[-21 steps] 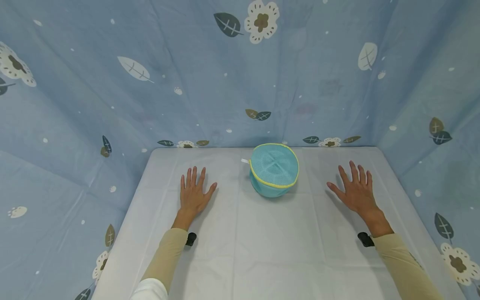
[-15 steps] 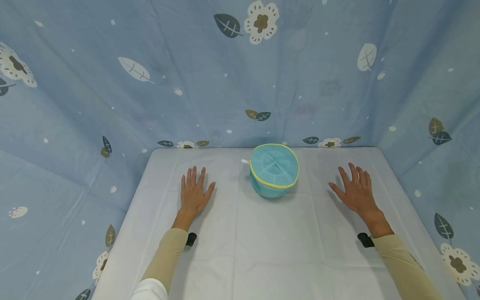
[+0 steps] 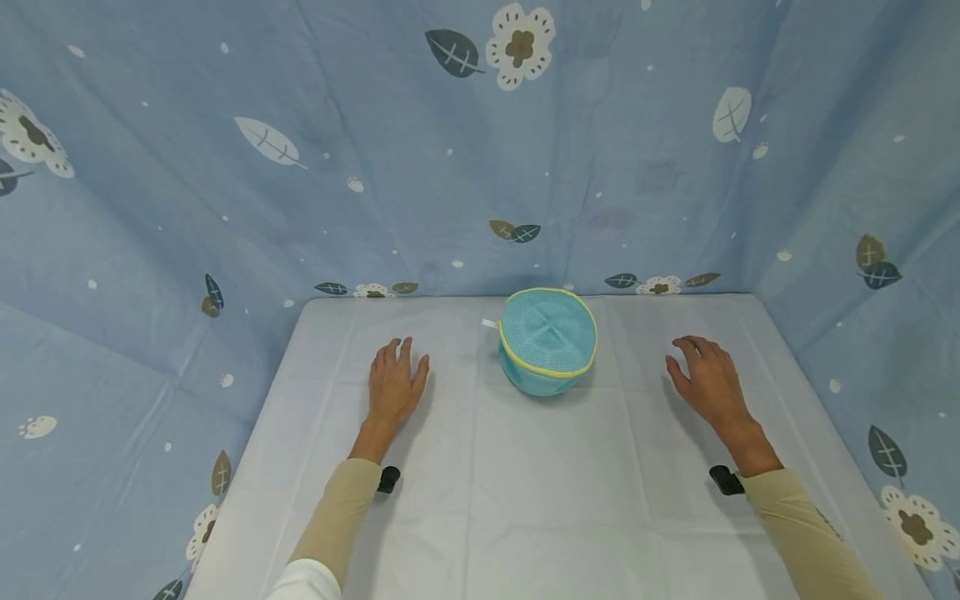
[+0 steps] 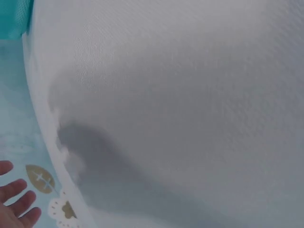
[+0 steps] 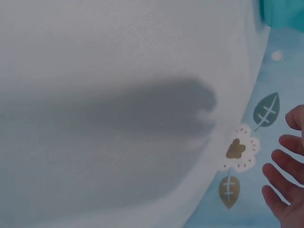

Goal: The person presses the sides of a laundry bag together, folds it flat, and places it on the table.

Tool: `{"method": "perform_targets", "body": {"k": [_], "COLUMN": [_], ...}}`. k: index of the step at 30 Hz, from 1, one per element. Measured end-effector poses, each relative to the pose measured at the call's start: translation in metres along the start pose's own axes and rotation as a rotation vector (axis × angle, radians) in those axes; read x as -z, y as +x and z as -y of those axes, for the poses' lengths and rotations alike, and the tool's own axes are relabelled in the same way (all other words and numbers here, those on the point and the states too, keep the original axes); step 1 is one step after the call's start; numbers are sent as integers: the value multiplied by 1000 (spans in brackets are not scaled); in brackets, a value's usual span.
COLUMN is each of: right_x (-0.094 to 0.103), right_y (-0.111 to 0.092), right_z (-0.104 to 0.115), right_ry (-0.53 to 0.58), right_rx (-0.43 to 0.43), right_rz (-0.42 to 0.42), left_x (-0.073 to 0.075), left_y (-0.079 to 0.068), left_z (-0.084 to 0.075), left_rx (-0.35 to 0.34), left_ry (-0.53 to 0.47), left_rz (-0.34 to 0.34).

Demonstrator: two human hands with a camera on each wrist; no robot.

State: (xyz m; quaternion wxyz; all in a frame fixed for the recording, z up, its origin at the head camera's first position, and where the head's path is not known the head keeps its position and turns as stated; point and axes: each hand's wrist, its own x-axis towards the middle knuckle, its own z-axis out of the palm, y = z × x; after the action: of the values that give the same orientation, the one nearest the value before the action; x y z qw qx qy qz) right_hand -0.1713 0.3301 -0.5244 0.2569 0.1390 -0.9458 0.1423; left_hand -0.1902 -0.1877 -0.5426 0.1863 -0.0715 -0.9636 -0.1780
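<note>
A round turquoise mesh laundry bag (image 3: pixel 548 333) with yellow piping and a small white tag stands near the table's back edge in the head view. To its left, my left hand (image 3: pixel 393 387) hovers over the white cloth, fingers relaxed and slightly bent, holding nothing. My right hand (image 3: pixel 708 383) is off to the bag's right, its fingers loosely curled with nothing in them. In the left wrist view a bit of the bag (image 4: pixel 13 18) shows at the top left corner. The right wrist view catches its edge (image 5: pixel 285 13) at the top right.
A white cloth covers the table (image 3: pixel 555 500). Blue fabric (image 3: pixel 420 150) printed with leaves and flowers hangs behind and on both sides. A small black device (image 3: pixel 388 479) sits at the left wrist, another black device (image 3: pixel 726 480) at the right.
Both hands have gone from spread, straight fingers to loosely bent ones. The left hand has shifted slightly to the right. The bag has stayed in place.
</note>
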Motion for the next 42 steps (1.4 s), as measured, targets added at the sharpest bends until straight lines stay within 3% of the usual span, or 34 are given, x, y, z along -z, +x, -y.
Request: {"method": "perform_targets", "body": {"k": [11,42], "right_x": [-2,-7], "right_y": [10,37], "right_z": [10,48], "right_ry": [50,144], "right_rx": [12,-3], "right_rz": [-25,-23], "left_x": [-1,-3], "left_y": [6,21], "left_z": [-14,-67], "left_rx": [-50,-92], "left_ry": [-51,-200], "left_rz": [-121,-221]}}
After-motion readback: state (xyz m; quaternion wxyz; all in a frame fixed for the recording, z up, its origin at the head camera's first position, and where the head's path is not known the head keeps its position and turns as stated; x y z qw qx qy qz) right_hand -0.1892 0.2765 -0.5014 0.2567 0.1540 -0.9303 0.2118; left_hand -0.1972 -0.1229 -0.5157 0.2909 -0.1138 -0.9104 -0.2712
